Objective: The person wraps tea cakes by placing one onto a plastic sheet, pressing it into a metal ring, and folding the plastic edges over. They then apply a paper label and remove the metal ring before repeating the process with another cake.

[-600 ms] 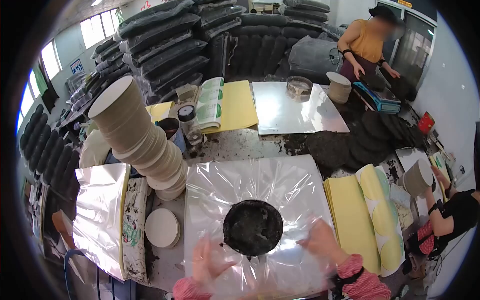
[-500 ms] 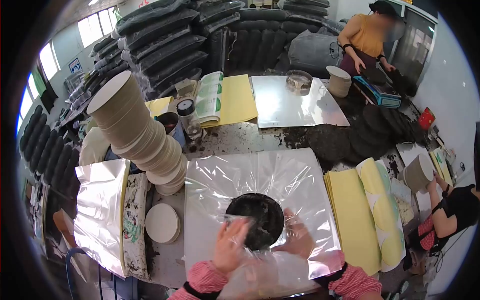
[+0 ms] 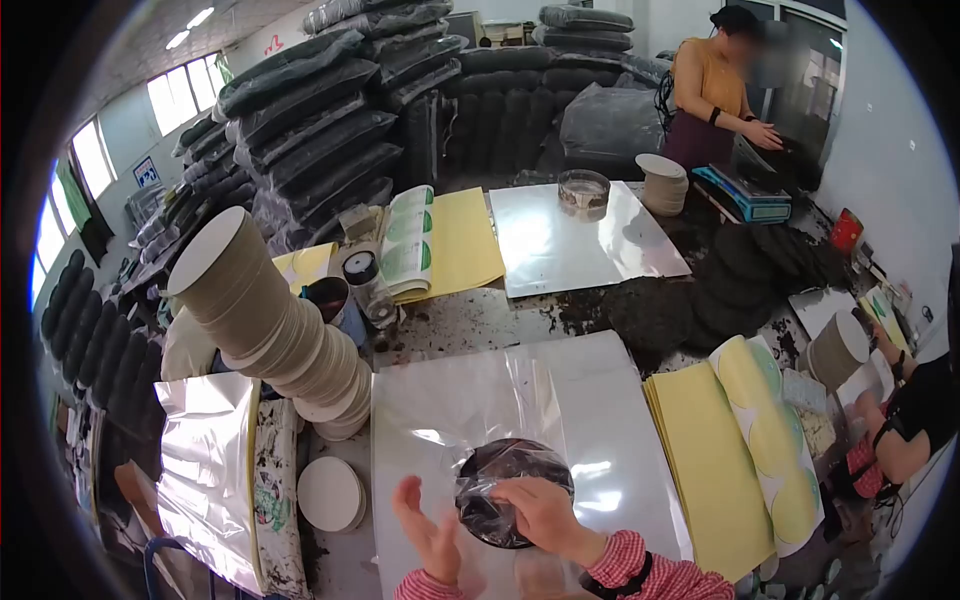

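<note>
A round, dark cake (image 3: 480, 515) sits on the metal-like sheet (image 3: 610, 420) in front of me. Clear plastic film (image 3: 500, 400) is gathered over it in creases and spreads out behind it. My right hand (image 3: 545, 515) lies across the cake, its bent fingers closed on the film near the middle. To the left of the cake, my left hand (image 3: 430, 535) is raised with fingers spread and holds nothing. Round cream discs (image 3: 332, 495) lie in a low pile left of the sheet.
A tall, leaning stack of cream discs (image 3: 280, 320) rises at the left beside silvery wrappers (image 3: 208, 470). Yellow sheets (image 3: 705, 475) and label sheets (image 3: 770, 430) lie right. Dark cakes (image 3: 715, 310) are piled near a blue scale (image 3: 745, 200). Two co-workers are at the right.
The film on the right has been folded in over the cake. My right hand has moved left onto the cake; my left hand has drawn back off it. The view has tilted up.
</note>
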`<state>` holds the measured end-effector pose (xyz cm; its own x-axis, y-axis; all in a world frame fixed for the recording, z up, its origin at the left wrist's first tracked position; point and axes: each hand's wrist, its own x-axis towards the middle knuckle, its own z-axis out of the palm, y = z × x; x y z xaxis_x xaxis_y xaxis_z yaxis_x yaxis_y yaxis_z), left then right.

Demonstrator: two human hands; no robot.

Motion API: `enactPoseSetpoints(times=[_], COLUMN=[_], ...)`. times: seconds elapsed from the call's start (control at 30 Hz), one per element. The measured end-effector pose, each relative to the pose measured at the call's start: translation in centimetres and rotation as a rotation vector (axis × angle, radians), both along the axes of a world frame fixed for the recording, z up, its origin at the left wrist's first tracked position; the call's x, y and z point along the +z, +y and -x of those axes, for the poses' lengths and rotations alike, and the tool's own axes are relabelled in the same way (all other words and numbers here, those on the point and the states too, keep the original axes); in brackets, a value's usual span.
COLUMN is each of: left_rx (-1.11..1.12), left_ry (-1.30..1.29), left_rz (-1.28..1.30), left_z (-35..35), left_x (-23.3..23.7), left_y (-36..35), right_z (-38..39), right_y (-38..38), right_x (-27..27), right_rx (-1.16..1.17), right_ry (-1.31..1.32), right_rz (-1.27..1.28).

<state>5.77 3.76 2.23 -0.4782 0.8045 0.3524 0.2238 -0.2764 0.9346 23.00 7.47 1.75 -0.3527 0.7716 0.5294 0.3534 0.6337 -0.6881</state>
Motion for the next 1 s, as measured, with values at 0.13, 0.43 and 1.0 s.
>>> enactPoseSetpoints(times=[0.13, 0.43, 1.0], left_rx=[-0.447, -0.452, -0.656], left_ry=[0.457, -0.399, 0.859], left_rz=[0.001, 0.091, 0.171], left_z=[-2.7, -4.3, -2.9], left_x=[2.6, 0.5, 2.0], left_y=[2.4, 2.2, 1.9], right_z=[-0.1, -2.0, -3.0], right_y=[-0.6, 7.2, -1.3], right_x=[0.3, 2.2, 1.1], right_rx=[-0.009, -0.207, -0.119], right_ry=[-0.09, 0.723, -0.377], right_rz=[0.08, 0.257, 0.11])
